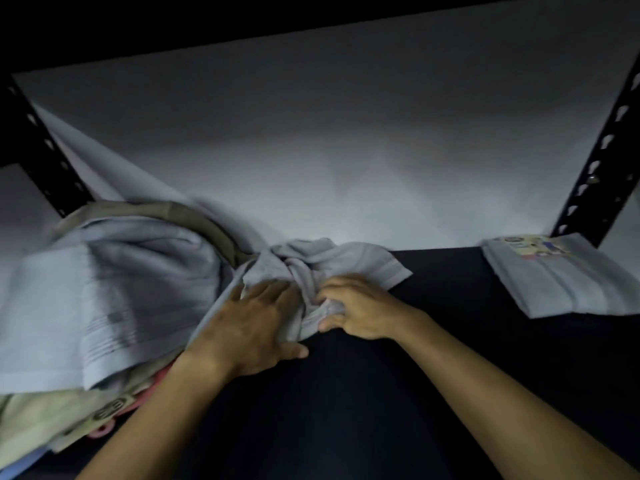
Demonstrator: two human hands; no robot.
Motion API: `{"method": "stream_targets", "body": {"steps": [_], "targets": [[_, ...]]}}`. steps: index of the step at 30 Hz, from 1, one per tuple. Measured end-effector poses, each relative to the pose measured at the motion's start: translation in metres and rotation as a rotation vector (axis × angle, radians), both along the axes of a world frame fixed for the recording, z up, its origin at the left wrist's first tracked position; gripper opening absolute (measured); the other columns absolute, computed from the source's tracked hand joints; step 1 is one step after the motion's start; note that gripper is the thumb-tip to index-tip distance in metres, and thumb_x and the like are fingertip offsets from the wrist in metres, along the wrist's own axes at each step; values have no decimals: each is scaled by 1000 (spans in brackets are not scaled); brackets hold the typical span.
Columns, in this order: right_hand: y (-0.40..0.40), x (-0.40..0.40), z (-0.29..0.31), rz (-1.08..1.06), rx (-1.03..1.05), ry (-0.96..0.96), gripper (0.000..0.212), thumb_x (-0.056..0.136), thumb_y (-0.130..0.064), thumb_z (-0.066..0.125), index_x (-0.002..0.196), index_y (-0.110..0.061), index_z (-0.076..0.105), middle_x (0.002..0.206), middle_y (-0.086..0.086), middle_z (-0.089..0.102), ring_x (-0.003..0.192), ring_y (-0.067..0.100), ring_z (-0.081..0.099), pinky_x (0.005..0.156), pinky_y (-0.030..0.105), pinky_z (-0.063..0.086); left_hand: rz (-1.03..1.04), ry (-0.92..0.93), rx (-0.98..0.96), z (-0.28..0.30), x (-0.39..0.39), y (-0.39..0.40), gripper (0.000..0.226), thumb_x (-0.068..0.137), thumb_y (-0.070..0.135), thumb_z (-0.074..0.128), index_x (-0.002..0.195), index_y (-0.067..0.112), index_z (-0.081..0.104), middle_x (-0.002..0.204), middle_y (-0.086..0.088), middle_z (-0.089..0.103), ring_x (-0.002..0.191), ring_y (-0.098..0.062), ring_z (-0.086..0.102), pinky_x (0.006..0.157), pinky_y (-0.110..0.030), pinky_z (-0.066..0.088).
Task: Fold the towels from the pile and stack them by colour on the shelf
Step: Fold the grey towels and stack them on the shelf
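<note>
Now a grey towel (332,268) is being drawn out of the pile (114,296), which lies at the left edge of the dark shelf (433,341). The towel is still bunched, near the middle of the back edge. The left hand (252,327) is laid flat on the cloth, with the fingers straight and pressing. The right hand (360,306) is closed around a fold of the same towel, which is pinched between thumb and fingers. At the right back corner one folded grey towel (568,275) is already placed. To do this step well, the towel should probably be pulled fully free and spread flat first, and two corners should be found before any fold is made. Care is needed so that the pile is not dragged along.
</note>
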State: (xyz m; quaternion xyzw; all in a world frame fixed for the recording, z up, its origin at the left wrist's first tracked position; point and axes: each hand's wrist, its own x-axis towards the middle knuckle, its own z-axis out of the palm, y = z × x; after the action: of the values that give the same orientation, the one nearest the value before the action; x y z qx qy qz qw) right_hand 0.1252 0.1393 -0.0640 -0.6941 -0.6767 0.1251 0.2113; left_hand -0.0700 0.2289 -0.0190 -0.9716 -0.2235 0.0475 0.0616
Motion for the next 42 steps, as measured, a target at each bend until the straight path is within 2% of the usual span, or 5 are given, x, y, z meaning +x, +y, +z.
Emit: {"method": "stream_targets", "body": {"steps": [7,15,26,30,42], "targets": [[0,-9,11,-194,109,183,7,94,-29,59,88,-29,56,90,-8,65,82,13,58,71,30,47,-49,-196,22,-14,-10,5,65,70,11,67,134,20,57,128,-3,65,113,-25,63,92,-40,53],[-44,3,71,-212,146,402,18,97,-30,55,79,-27,57,72,-12,58,66,5,54,62,25,44,115,-475,-70,36,7,-30,37,81,20,63,117,23,56,117,-4,67,107,-33,59,81,-37,47],[-121,-8,73,-378,595,-149,31,87,-40,67,112,-21,65,102,-10,56,99,9,50,74,28,47,586,-660,-1029,17,41,-54,24,78,3,45,77,2,70,86,-23,73,79,-32,69,68,-38,52],[-153,-27,24,-173,261,-171,64,71,-66,64,124,-31,59,122,-19,49,113,0,44,84,15,40,686,-653,-1164,-9,45,-51,24,82,10,51,87,-7,67,87,-27,71,83,-41,70,65,-38,47],[-131,-12,61,-408,599,-82,21,93,-12,53,106,-15,69,98,-2,68,90,17,61,72,42,54,355,-948,-594,32,23,-61,26,101,37,50,106,17,66,97,4,70,94,-13,63,78,-24,43]]}}
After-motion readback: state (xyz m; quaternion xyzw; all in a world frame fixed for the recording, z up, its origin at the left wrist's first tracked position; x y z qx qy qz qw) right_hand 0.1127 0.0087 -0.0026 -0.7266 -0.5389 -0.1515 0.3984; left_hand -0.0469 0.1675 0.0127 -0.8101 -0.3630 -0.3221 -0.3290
